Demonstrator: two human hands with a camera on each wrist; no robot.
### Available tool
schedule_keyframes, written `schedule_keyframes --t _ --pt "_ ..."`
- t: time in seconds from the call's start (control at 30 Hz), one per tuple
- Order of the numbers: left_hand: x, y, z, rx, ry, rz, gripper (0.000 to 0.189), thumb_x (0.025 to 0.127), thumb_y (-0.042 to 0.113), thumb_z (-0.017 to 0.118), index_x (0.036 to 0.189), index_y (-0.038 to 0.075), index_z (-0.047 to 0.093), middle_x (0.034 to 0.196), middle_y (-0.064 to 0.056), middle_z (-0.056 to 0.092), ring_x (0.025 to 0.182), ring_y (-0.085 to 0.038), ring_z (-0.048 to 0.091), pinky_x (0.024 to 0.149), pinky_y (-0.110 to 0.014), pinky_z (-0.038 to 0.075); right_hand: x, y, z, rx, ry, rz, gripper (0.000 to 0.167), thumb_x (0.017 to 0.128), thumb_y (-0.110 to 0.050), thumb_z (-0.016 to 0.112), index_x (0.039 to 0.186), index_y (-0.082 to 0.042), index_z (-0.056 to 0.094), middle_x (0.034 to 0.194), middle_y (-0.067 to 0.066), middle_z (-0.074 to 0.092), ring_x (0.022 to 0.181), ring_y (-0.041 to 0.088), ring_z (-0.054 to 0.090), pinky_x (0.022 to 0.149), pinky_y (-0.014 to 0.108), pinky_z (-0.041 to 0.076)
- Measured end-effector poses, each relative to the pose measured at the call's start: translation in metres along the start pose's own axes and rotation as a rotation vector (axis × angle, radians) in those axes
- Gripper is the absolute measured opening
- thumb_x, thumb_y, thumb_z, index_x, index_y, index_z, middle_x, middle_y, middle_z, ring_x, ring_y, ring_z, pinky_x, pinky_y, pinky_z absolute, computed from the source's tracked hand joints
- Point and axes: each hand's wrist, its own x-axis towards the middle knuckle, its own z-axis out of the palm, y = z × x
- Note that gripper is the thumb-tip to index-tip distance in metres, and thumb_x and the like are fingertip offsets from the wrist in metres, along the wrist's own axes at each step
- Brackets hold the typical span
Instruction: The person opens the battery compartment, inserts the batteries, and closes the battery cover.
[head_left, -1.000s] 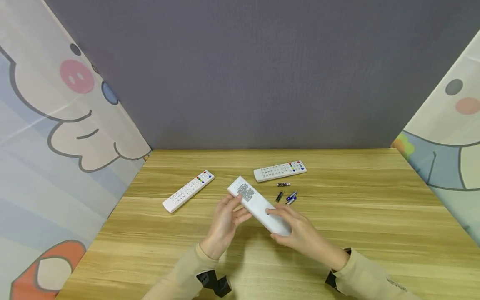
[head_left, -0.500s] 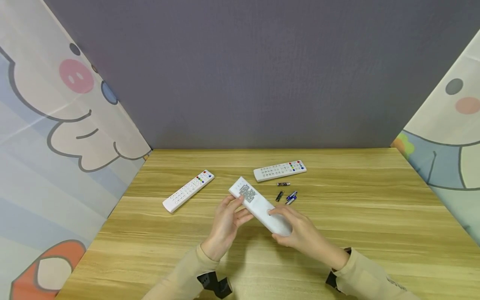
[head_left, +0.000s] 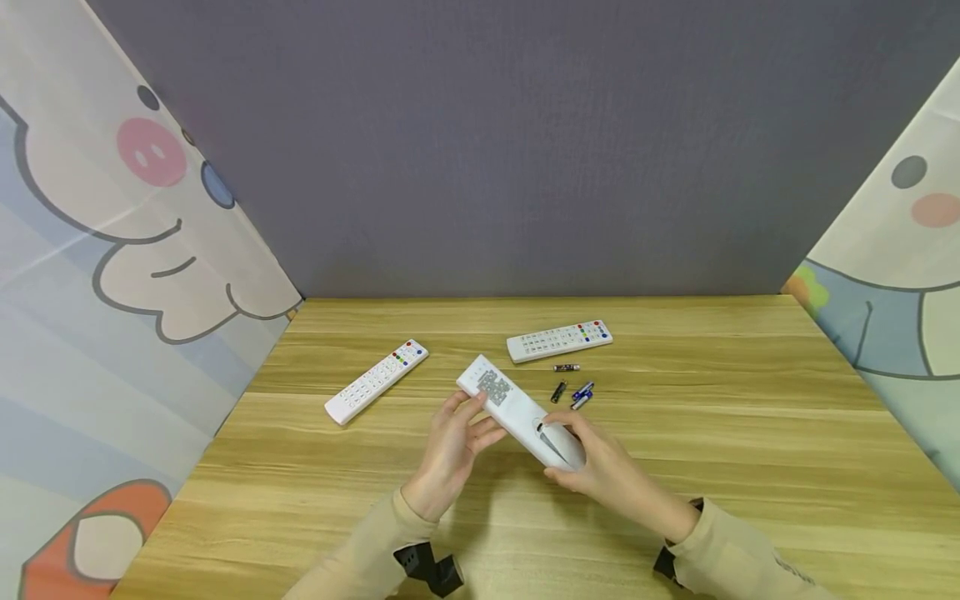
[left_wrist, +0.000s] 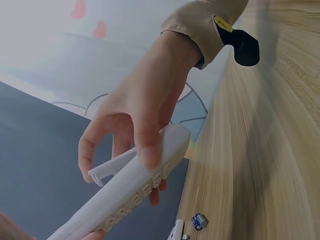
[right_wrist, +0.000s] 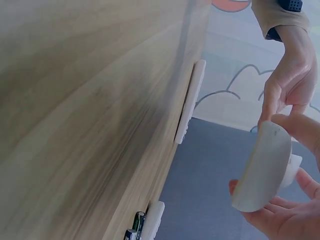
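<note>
A white remote control (head_left: 513, 414) is held above the table with its back up and a grey label near its far end. My left hand (head_left: 446, 458) grips that far end, thumb on the back and fingers beneath. My right hand (head_left: 600, 458) holds the near end. In the left wrist view its thumb presses the remote's side. One of its fingers touches the raised edge of the battery cover (left_wrist: 114, 165), which stands tilted out of the back with a dark gap under it. The cover also juts from the remote in the right wrist view. The inside of the compartment is mostly hidden.
Two more white remotes lie buttons up on the wooden table (head_left: 720, 417): a left remote (head_left: 377, 382) and a back remote (head_left: 559, 342). Beside the back one lie a dark battery (head_left: 567, 367), another dark battery (head_left: 558, 392) and blue-and-silver batteries (head_left: 582, 391). A grey panel (head_left: 540, 167) rises behind.
The battery cover, flush with the remote's back before, has lifted at its inner edge under my right hand's finger. That finger has drawn back slightly. My left hand has barely moved.
</note>
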Motion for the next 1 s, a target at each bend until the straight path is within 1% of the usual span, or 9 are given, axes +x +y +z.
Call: schedule_keyframes --t 0.07,0.13,0.2,0.3,0.37,0.43,0.57,0.63,1.0 --pt "0.0006 0.0 -0.0006 -0.003 -0.003 0.001 0.036 0.092 0.008 0.043 0.122 -0.008 0.034 0.101 -0.014 0.056 0.079 -0.02 0.062 0.076 -0.033 0.053 -0.0008 -0.0014 -0.0002 0.03 0.011 0.01 0.061 0.063 -0.006 0.078 0.114 -0.009 0.044 0.111 0.017 0.055 0.086 0.023 0.057 0.065 0.029 0.053" --pt "0.0008 0.0002 -0.001 0.0 -0.009 0.003 0.036 0.092 0.008 0.043 0.123 -0.008 0.034 0.102 -0.015 0.055 0.081 -0.021 0.062 0.077 -0.033 0.052 -0.0009 -0.002 -0.0003 0.055 0.041 -0.009 0.06 0.063 -0.004 0.077 0.113 -0.008 0.045 0.113 0.015 0.054 0.094 0.024 0.056 0.07 0.034 0.053" --pt "0.0009 0.0003 -0.0012 -0.001 -0.011 0.003 0.037 0.092 0.008 0.042 0.124 -0.008 0.033 0.103 -0.016 0.055 0.082 -0.022 0.062 0.077 -0.034 0.052 -0.0003 -0.0025 -0.0005 0.083 0.082 -0.037 0.057 0.063 -0.001 0.076 0.112 -0.007 0.047 0.114 0.012 0.053 0.102 0.023 0.052 0.078 0.036 0.051" --pt "0.0006 0.0007 -0.0017 -0.011 -0.016 0.004 0.038 0.092 0.009 0.042 0.125 -0.008 0.033 0.105 -0.016 0.055 0.084 -0.023 0.062 0.079 -0.034 0.051 0.0005 -0.003 -0.0005 0.122 0.153 -0.071 0.055 0.061 0.003 0.076 0.109 -0.006 0.051 0.113 0.008 0.052 0.109 0.017 0.047 0.088 0.026 0.045" --pt "0.0005 0.0009 -0.0021 -0.019 -0.016 0.005 0.038 0.092 0.009 0.042 0.125 -0.008 0.033 0.105 -0.016 0.055 0.085 -0.023 0.062 0.079 -0.034 0.051 0.0005 -0.0042 -0.0004 0.159 0.195 -0.067 0.052 0.061 0.005 0.075 0.107 -0.006 0.053 0.112 0.008 0.053 0.11 0.013 0.045 0.091 0.018 0.041" --pt "0.0005 0.0011 -0.0025 -0.028 -0.014 0.005 0.038 0.092 0.008 0.042 0.125 -0.008 0.033 0.104 -0.016 0.055 0.085 -0.023 0.062 0.079 -0.034 0.051 0.0 -0.0056 -0.0002 0.195 0.231 -0.047 0.048 0.062 0.007 0.074 0.105 -0.006 0.055 0.111 0.007 0.054 0.108 0.01 0.046 0.091 0.014 0.039" --pt "0.0009 0.0012 -0.0032 -0.042 -0.002 0.002 0.036 0.092 0.008 0.041 0.124 -0.008 0.034 0.1 -0.013 0.055 0.082 -0.022 0.062 0.079 -0.034 0.051 -0.0005 -0.0082 0.0006 0.271 0.278 -0.017 0.044 0.063 0.009 0.072 0.103 -0.003 0.057 0.108 0.007 0.054 0.102 0.008 0.048 0.085 0.019 0.044" --pt "0.0009 0.0012 -0.0034 -0.043 0.004 -0.001 0.034 0.092 0.007 0.041 0.123 -0.008 0.034 0.098 -0.011 0.055 0.081 -0.021 0.062 0.079 -0.034 0.052 -0.0004 -0.009 0.001 0.308 0.291 -0.015 0.043 0.063 0.01 0.071 0.102 0.0 0.056 0.107 0.008 0.054 0.1 0.008 0.048 0.082 0.021 0.046" --pt "0.0013 0.0012 -0.005 -0.037 0.013 0.003 0.035 0.092 0.008 0.041 0.123 -0.008 0.034 0.097 -0.009 0.054 0.079 -0.019 0.062 0.079 -0.033 0.052 -0.0006 -0.0091 0.0047 0.473 0.359 -0.032 0.041 0.061 0.021 0.065 0.099 0.009 0.054 0.099 0.008 0.051 0.088 0.008 0.049 0.079 0.015 0.045"
